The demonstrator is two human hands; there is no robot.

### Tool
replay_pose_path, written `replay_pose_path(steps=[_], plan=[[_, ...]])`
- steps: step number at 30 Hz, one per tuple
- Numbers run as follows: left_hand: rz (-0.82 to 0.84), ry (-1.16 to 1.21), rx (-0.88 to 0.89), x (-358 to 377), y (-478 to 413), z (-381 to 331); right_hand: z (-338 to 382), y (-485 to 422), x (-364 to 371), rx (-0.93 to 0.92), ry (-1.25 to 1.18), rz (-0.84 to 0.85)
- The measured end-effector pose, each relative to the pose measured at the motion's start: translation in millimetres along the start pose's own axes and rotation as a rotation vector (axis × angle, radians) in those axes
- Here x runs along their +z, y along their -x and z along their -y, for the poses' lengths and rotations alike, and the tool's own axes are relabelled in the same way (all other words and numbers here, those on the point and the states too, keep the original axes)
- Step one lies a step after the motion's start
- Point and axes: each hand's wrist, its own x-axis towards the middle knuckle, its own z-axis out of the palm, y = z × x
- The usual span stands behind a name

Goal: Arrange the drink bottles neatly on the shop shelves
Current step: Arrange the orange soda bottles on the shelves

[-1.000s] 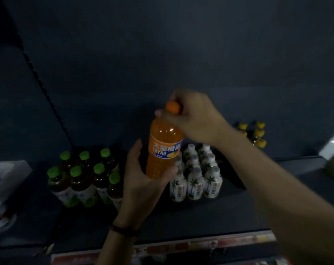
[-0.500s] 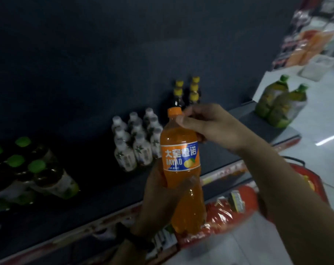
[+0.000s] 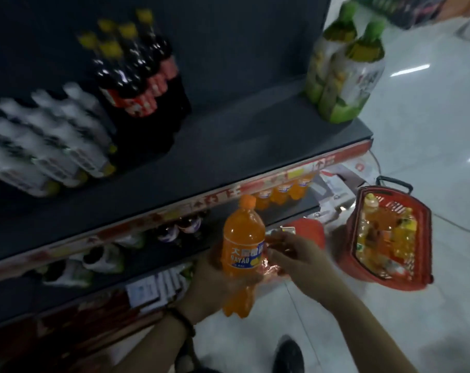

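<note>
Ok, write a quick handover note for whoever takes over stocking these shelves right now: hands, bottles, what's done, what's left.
Left hand: grips the orange plastic soda bottle with the blue label round its lower half, upright, in front of the shelves.
Right hand: beside the label; contact is too blurred to tell.
Done: white bottles, dark yellow-capped bottles and green-capped bottles stand on the upper dark shelf. Matching orange bottles stand on the shelf below.
Left: probably shelve the held bottle with that orange row, then empty the red plastic basket on the floor, which holds more bottles.
</note>
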Motion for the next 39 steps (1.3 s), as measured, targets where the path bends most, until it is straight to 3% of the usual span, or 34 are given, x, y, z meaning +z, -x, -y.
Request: replay_pose_path(steps=[5,9,15,21,27,39], plan=[[-0.262,-0.102,-0.152,51,-85,76,-103,-57,1,0.085,0.154,0.168],[-0.283,-0.098,-0.325,54,-162,123,-158,-124,13,0.108,0.254,0.163],[-0.355,-0.213,0.037,31,-278,162,-208,-238,32,0.081,0.250,-0.155],[-0.419,-0.160,0.075,23,-340,175,-225,-287,39,0.005,0.370,-0.412],[-0.333,-0.133,0.058,30,-356,174,-225,-309,36,0.039,0.430,-0.391],[-0.368,-0.109,0.037,35,-358,180,-230,-316,40,0.048,0.426,-0.455]])
